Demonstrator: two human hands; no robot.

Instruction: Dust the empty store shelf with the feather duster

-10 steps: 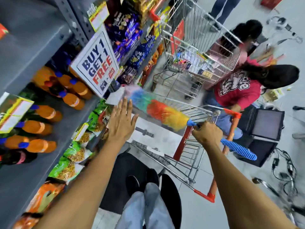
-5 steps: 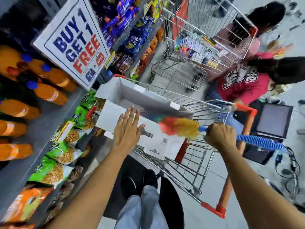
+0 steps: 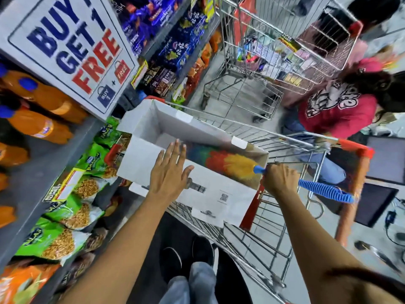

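Right hand (image 3: 279, 177) clamped around blue handle of feather duster (image 3: 232, 164); multicoloured feather head lies inside open white cardboard box (image 3: 210, 194), against its right wall. Box sits in shopping cart (image 3: 274, 244), at the cart's end nearest the shelf (image 3: 28, 176). Left hand (image 3: 169, 172) flat, fingers spread apart, over box's near edge; contact cannot be told.

A single head-worn wide-angle camera looks steeply down from above the shopping cart (image 3: 285, 216), close enough that both forearms stretch out from the bottom edge of the picture. Left of the cart run the stocked shelves (image 3: 32, 183); beyond it stands a second cart (image 3: 263, 62).
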